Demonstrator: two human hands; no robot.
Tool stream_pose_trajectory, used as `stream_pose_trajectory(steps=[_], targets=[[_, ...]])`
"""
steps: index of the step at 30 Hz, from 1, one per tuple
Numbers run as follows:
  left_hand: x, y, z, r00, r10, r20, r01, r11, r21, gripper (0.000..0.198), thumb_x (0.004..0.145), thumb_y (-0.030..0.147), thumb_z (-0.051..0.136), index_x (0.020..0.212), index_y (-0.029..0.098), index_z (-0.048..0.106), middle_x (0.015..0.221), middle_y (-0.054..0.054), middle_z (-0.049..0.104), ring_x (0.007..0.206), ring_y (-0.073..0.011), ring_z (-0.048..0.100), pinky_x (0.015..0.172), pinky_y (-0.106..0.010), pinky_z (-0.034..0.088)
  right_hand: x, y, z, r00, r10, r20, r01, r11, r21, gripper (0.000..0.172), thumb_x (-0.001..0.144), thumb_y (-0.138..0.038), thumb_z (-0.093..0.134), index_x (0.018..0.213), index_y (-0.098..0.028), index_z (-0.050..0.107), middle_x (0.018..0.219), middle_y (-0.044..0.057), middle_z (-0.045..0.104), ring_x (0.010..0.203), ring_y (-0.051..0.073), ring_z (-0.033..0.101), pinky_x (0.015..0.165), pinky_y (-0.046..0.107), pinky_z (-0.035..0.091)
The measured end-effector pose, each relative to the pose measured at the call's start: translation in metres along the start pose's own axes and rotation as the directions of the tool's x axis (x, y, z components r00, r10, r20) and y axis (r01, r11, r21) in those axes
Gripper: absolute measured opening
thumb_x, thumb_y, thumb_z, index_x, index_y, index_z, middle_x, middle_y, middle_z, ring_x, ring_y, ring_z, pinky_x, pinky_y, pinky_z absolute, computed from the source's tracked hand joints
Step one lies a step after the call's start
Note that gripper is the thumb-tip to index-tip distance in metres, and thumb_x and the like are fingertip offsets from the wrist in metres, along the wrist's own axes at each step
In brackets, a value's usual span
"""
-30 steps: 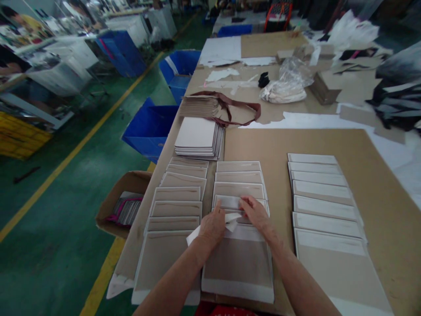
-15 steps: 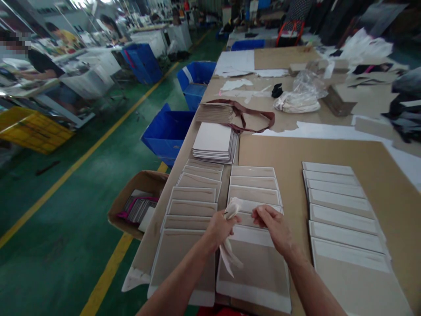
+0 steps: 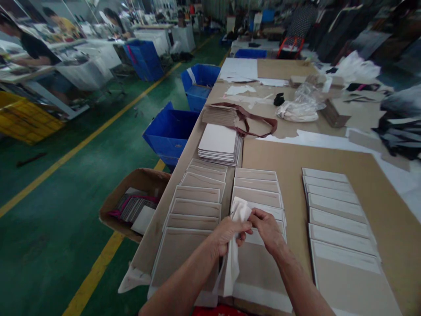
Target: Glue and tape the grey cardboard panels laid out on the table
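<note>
The left hand (image 3: 226, 233) concealed the middle of the white material (image 3: 234, 263) in its grip; whether this was one piece or several could not be determined. Fingertips of the right hand (image 3: 267, 227) were partly hidden against that material, their hold unconfirmed. Below the left hand, the left forearm (image 3: 187, 274) covered part of a panel (image 3: 174, 248). Right of the right hand, the nearest right-row panel (image 3: 351, 281) ran off the bottom edge. Far left of the left hand, a yellow crate (image 3: 28, 116) was cropped and a person (image 3: 37, 46) blurred.

hands (image 3: 226, 232): together at white strips (image 3: 233, 267) | panels (image 3: 184, 250): three overlapping columns | carton (image 3: 153, 180): left of table (image 3: 150, 245)
</note>
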State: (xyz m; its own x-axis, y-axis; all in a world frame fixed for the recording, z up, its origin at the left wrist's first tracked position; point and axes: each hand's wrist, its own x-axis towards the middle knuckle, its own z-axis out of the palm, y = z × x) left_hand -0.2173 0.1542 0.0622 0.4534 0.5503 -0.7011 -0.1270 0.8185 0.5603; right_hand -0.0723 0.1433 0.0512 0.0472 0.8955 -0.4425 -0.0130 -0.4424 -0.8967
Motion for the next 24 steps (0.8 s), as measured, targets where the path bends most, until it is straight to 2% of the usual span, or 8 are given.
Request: stream_pose_trajectory(steps=[4,6,8,13,16,18,21,24], targets=[[0.008,0.000,0.002,1.000,0.018,-0.025,-0.021,0.995,-0.101,0.045,0.046,0.029,0.085,0.082,0.013,0.066,0.056,0.006,0.054,0.045,-0.0044,0.043,0.042,-0.017,0.027,0.003,0.007,-0.006,0.991,0.023,-0.132,-0.007,0.993,0.118,0.044,0.075,-0.059,0.062,0.093,-0.019,0.067,0.078,0.002,0.068,0.069,0.017,0.059,0.063,0.028,0.045],[0.013,0.000,0.007,0.996,0.021,-0.083,-0.030,0.993,-0.111,0.043,0.043,0.026,0.085,0.079,0.013,0.064,0.050,0.008,0.049,0.043,-0.0039,0.039,0.042,-0.017,0.026,0.006,0.008,-0.008,0.985,0.029,-0.168,-0.006,0.990,0.137,0.047,0.076,-0.063,0.060,0.092,-0.020,0.066,0.084,0.004,0.069,0.076,0.019,0.061,0.066,0.029,0.046],[0.016,0.000,0.013,0.992,0.035,-0.122,-0.046,0.995,-0.087,0.040,0.043,0.026,0.085,0.075,0.014,0.063,0.048,0.008,0.048,0.042,-0.0040,0.038,0.041,-0.018,0.025,0.010,0.009,-0.009,0.988,0.025,-0.151,-0.011,0.996,0.091,0.045,0.074,-0.063,0.063,0.086,-0.019,0.064,0.078,0.003,0.067,0.073,0.019,0.060,0.063,0.028,0.045],[0.026,0.000,0.030,0.981,0.095,-0.168,-0.089,0.995,0.041,0.039,0.049,0.037,0.085,0.069,0.013,0.062,0.049,0.007,0.049,0.042,-0.0049,0.040,0.042,-0.019,0.028,0.026,0.009,-0.020,0.999,0.036,0.009,-0.036,0.999,0.023,0.038,0.071,-0.056,0.068,0.074,-0.018,0.063,0.061,-0.002,0.058,0.059,0.015,0.051,0.057,0.026,0.040],[0.035,0.001,0.032,0.983,0.064,-0.174,-0.065,0.998,0.003,0.048,0.058,0.051,0.080,0.081,0.012,0.066,0.060,0.002,0.059,0.045,-0.0063,0.048,0.043,-0.018,0.032,0.032,0.006,-0.036,0.999,-0.042,-0.019,0.041,0.998,-0.052,0.037,0.075,-0.054,0.063,0.065,-0.019,0.062,0.060,-0.003,0.056,0.063,0.015,0.052,0.064,0.026,0.041],[0.042,0.001,0.033,0.981,0.057,-0.186,-0.064,0.998,-0.027,0.051,0.058,0.052,0.079,0.086,0.010,0.068,0.068,-0.003,0.065,0.049,-0.0088,0.055,0.045,-0.019,0.036,0.035,0.004,-0.046,0.998,-0.052,-0.029,0.049,0.996,-0.081,0.037,0.077,-0.055,0.061,0.069,-0.019,0.066,0.063,-0.002,0.059,0.067,0.016,0.053,0.067,0.027,0.042],[0.052,0.001,0.036,0.954,0.070,-0.290,-0.097,0.992,-0.080,0.048,0.054,0.044,0.082,0.084,0.008,0.070,0.068,-0.006,0.068,0.055,-0.0120,0.060,0.051,-0.021,0.043,0.037,0.006,-0.053,1.000,0.013,-0.024,-0.011,0.998,0.061,0.041,0.075,-0.057,0.065,0.093,-0.021,0.071,0.077,0.000,0.067,0.075,0.018,0.058,0.069,0.028,0.047],[0.060,0.001,0.043,0.931,0.081,-0.355,-0.127,0.986,-0.110,0.046,0.051,0.038,0.085,0.083,0.009,0.071,0.065,-0.004,0.066,0.054,-0.0107,0.058,0.054,-0.022,0.045,0.037,0.013,-0.047,0.997,0.073,0.023,-0.076,0.938,0.338,0.042,0.067,-0.053,0.076,0.091,-0.019,0.070,0.077,0.002,0.068,0.066,0.016,0.060,0.062,0.029,0.050]])
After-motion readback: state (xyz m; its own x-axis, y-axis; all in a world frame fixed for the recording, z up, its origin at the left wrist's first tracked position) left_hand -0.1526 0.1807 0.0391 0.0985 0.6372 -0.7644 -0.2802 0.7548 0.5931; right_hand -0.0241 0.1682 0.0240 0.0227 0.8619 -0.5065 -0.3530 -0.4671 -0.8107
